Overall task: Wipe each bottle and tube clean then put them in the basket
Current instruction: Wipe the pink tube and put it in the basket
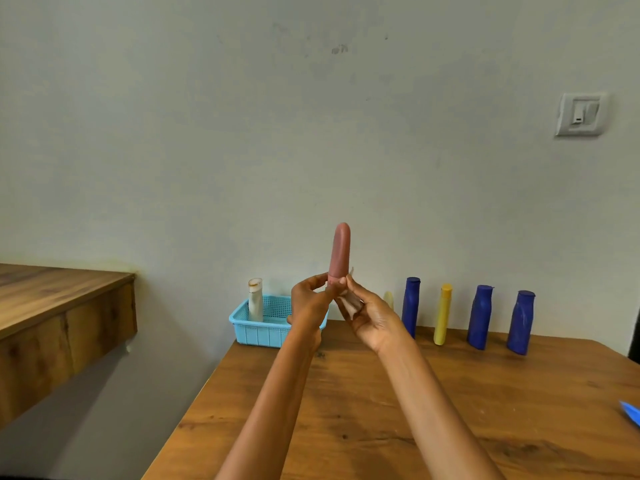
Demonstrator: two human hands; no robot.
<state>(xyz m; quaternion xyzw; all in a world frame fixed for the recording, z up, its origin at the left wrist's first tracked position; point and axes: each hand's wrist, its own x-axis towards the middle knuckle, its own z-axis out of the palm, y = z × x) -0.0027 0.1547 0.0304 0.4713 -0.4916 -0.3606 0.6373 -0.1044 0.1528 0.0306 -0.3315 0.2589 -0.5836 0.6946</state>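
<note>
A pink tube point(340, 251) stands upright in the air in front of me, above the table's far edge. My left hand point(309, 301) pinches its lower end. My right hand point(367, 315) holds a small white cloth point(349, 302) pressed against the base of the tube. Behind my left hand, a light blue basket point(258, 329) sits at the table's far left corner with one white tube point(255, 299) upright in it. Along the wall to the right stand three dark blue bottles point(411, 306) point(480, 317) point(522, 322), a yellow tube point(443, 313) and a pale tube point(388, 299), partly hidden by my right hand.
The wooden table point(450, 403) ends at the wall. A wooden shelf point(59, 306) juts out at the left, with a gap between it and the table. A blue object point(631, 412) pokes in at the right edge. A wall switch point(581, 114) is at upper right.
</note>
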